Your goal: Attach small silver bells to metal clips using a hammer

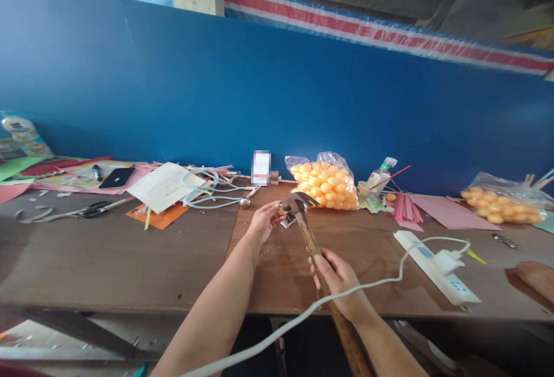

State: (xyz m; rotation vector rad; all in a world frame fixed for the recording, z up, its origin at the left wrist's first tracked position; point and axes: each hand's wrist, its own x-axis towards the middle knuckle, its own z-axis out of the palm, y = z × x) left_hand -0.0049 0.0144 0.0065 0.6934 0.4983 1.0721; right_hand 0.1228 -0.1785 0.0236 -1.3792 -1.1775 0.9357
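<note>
Head view: my right hand (pixel 340 280) is gripping the hammer (pixel 307 233); my left hand (pixel 261 223), hold unclear, is probably aligning, needing steadiness next.

From where I stand, no words can be read for certain. A white sheet of paper (pixel 162 187) on the table bears a short line of dark print, too small to make out. An upright white card (pixel 261 169) is blurred into blocks, with a reddish band low down. Markings on the left-hand package (pixel 26 135) and the power strip's (pixel 444 276) blue labels are equally illegible.
</note>
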